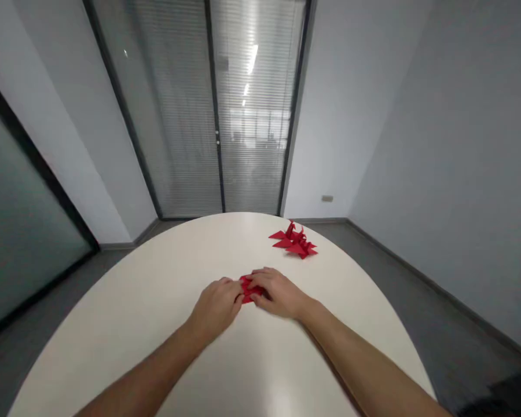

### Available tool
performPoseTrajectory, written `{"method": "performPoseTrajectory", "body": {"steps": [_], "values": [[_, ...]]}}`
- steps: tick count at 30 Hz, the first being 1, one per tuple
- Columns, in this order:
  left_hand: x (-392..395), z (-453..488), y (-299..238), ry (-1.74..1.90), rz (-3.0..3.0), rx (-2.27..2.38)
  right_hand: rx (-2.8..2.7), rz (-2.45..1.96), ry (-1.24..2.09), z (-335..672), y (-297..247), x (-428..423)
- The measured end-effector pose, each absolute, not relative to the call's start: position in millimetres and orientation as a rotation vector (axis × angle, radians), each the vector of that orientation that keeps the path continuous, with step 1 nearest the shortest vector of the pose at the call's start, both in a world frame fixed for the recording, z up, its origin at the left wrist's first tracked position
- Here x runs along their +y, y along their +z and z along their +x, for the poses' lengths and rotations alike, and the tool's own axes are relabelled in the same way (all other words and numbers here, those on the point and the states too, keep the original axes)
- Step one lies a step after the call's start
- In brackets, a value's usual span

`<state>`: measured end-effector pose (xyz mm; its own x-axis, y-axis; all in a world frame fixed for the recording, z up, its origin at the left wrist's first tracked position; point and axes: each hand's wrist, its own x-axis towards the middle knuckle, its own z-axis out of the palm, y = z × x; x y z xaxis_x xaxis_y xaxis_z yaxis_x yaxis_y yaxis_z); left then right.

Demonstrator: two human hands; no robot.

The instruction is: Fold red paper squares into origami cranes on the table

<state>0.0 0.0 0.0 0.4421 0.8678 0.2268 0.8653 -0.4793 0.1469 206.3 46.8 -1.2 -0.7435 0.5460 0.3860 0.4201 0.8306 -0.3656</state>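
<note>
1. Honestly, a crooked crease seems the likeliest trouble to me: if the two hands press unevenly, the red paper could skew between them.
2. The left hand is closed on the paper's edge, thumb against fingers; a hard tug there might tear or crumple a thin fold.
3. The right hand arches over the paper with bent fingers; whether it pinches or merely presses, I can't tell. Should it lift carelessly, a fold might spring open.
4. The paper lies on the table, nearer the person than the pile of red folded birds, to the left of that pile and apart from it. A wide reach by the right hand could topple those birds.
5. As for looks, the paper is a plain, vivid red like the pile, but flatter, with angular edges. Fingers cover much of it, so its exact folds escape me.
</note>
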Motion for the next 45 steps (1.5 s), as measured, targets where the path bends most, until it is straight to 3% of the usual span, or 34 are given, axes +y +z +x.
{"method": "performPoseTrajectory", "body": {"steps": [14, 28, 45], "values": [[7.8, -2.6, 1.2, 0.456, 2.607, 1.621, -2.547, -0.708, 0.47, 225.0, 3.2, 44.9], [4.1, -9.9, 0.7, 0.53, 2.702, 1.353, -2.544, -0.739, 0.425, 231.2, 3.3, 50.3], [14.7, -14.2, -13.2, 0.589, 2.494, 1.629, -2.533, -0.762, 0.426, 233.3, 4.9, 43.3]]}}
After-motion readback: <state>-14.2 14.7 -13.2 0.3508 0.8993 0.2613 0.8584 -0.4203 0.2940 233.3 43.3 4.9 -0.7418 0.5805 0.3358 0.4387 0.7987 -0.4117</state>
